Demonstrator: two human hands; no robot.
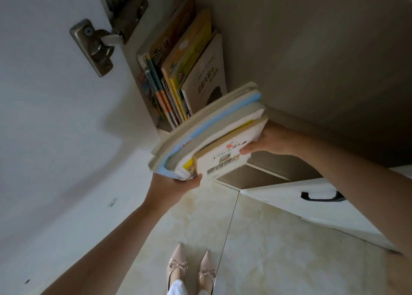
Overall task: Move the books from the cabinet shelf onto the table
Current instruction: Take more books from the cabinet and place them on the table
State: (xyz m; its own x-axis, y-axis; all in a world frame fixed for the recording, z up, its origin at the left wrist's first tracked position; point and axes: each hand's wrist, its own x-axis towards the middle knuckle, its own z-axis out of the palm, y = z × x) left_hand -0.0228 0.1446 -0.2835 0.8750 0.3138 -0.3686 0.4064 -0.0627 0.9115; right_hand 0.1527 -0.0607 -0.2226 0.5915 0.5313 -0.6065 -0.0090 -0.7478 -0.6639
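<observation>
Both hands, left hand (186, 182) & right hand (270, 142), are gripping the uneven stack of thin pale-covered books (209, 136) by its ends w/ the middle unsupported, so inner ones are risking sliding out onto the floor.

Both bare arms reach forward. The left hand (180, 184) grips the lower corner of a stack of books (209, 134); the right hand (270, 142) clasps its far edge, thumb on top.

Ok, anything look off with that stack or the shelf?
The stack, held by the left hand and right hand, is uneven: its books are fanned, edges not flush, so one might slip. The shelf books lean slightly against each other. Nothing looks damaged or spilled.
</observation>
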